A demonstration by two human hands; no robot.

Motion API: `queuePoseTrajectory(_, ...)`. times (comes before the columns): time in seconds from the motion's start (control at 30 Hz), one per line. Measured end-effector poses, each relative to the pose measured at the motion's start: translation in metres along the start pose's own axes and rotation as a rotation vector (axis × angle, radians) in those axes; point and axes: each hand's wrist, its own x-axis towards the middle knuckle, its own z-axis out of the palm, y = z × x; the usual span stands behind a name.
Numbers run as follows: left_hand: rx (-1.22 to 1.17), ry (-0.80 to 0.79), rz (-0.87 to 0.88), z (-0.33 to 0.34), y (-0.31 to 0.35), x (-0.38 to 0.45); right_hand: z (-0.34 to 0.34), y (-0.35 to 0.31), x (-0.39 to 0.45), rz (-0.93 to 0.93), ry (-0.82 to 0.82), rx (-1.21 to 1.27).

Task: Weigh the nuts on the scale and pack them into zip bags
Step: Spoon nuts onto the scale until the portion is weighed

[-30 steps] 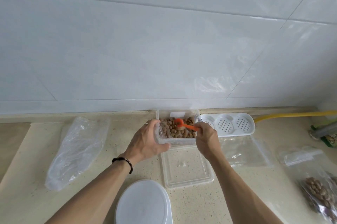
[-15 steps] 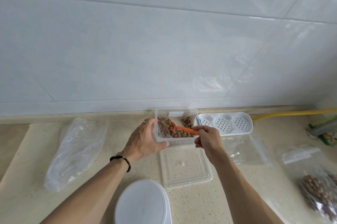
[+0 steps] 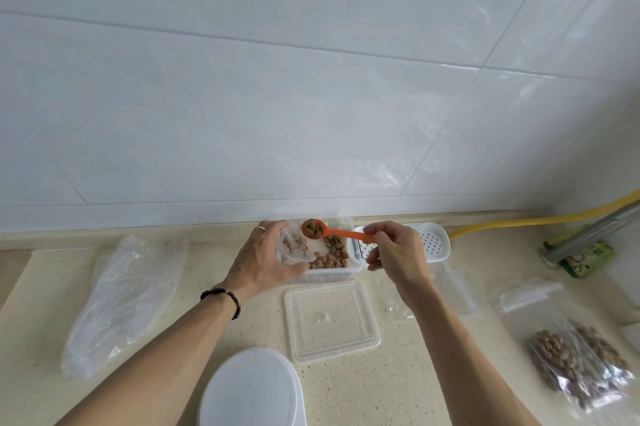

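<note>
1. Right hand (image 3: 394, 252) pinches the handle of the orange spoon (image 3: 332, 233); its bowl, heaped with nuts, is raised over the clear container (image 3: 332, 273) at the bench's back edge.
2. Left hand (image 3: 263, 261) curls round the container's left end, holding open a small zip bag (image 3: 292, 250) inside it.
3. Remaining nuts (image 3: 330, 254) lie in the container.
4. Risk: a tilted spoon or a slack bag mouth would likely spill nuts outside the bag.
5. Filled bags (image 3: 578, 363) lie near the right edge.
</note>
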Motion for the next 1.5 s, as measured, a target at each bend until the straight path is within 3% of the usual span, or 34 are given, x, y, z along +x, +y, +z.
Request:
queuePoseTrajectory(0.2,0.018,0.016,0.061,0.0,0.007,0.001,0.012,-0.006,-0.017,-0.573,-0.183,-0.501)
queuePoseTrajectory(0.27,0.018,0.024,0.075,-0.001,0.005,0.0,0.011,-0.005,-0.016,-0.629,-0.176,-0.533)
queuePoseTrajectory(0.4,0.016,-0.003,0.037,-0.003,-0.001,-0.001,0.003,-0.001,-0.012,-0.537,-0.074,-0.41)
queuePoseTrajectory(0.53,0.027,-0.054,0.008,-0.006,-0.006,-0.002,0.0,0.007,-0.001,-0.277,0.048,-0.263)
queuePoseTrajectory(0.63,0.049,-0.106,-0.001,-0.004,-0.017,-0.008,0.005,0.028,0.015,-0.172,0.069,-0.363)
queuePoseTrajectory(0.83,0.072,-0.133,0.012,0.004,-0.025,-0.019,0.02,0.06,0.025,-0.115,-0.059,-0.575)
queuePoseTrajectory(1.17,0.072,-0.131,-0.006,0.004,-0.024,-0.019,0.051,0.055,0.021,0.177,-0.243,-0.169)
queuePoseTrajectory(1.5,0.095,-0.07,-0.032,0.002,-0.019,-0.016,0.039,0.057,0.022,0.292,-0.015,0.088)
